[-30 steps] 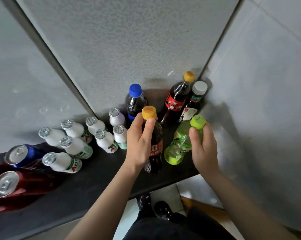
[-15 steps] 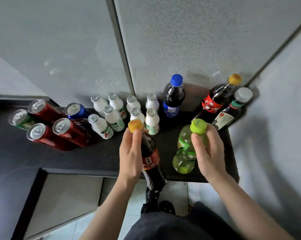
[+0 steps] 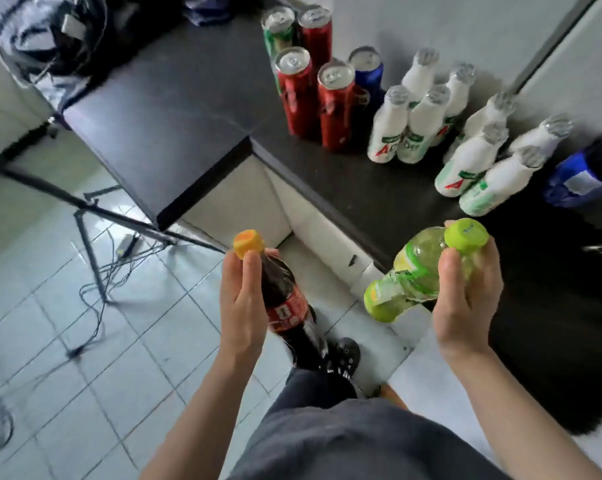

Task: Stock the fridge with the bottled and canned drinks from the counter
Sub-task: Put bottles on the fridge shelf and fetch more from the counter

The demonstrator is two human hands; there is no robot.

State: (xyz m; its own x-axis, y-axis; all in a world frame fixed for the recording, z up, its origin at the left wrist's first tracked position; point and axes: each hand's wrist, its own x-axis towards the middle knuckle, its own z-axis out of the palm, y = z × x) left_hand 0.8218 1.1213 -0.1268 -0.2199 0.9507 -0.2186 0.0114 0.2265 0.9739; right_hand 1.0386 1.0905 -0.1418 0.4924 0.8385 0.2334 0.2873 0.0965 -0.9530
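Note:
My left hand (image 3: 241, 299) grips a dark cola bottle (image 3: 287, 299) with a yellow cap and red label, held off the counter over the tiled floor. My right hand (image 3: 466, 292) grips a pale green drink bottle (image 3: 407, 275) with a lime cap, at the counter's front edge. On the black counter (image 3: 195, 109) stand several red cans (image 3: 334, 105), a green can (image 3: 279, 32), a blue can (image 3: 367, 72) and several small white bottles (image 3: 417, 129). A blue-labelled dark bottle (image 3: 583, 171) shows at the right edge. No fridge is in view.
A tripod leg (image 3: 88, 251) and loose cables (image 3: 95, 306) lie on the tiled floor at the left. A dark bag (image 3: 57, 39) sits at the counter's far left end. My shoe (image 3: 341, 355) and dark trousers are below the bottles.
Both hands have lifted their bottles off the counter and drawn them back. My view has swung left, so the floor and tripod now show and the drinks sit at the upper right.

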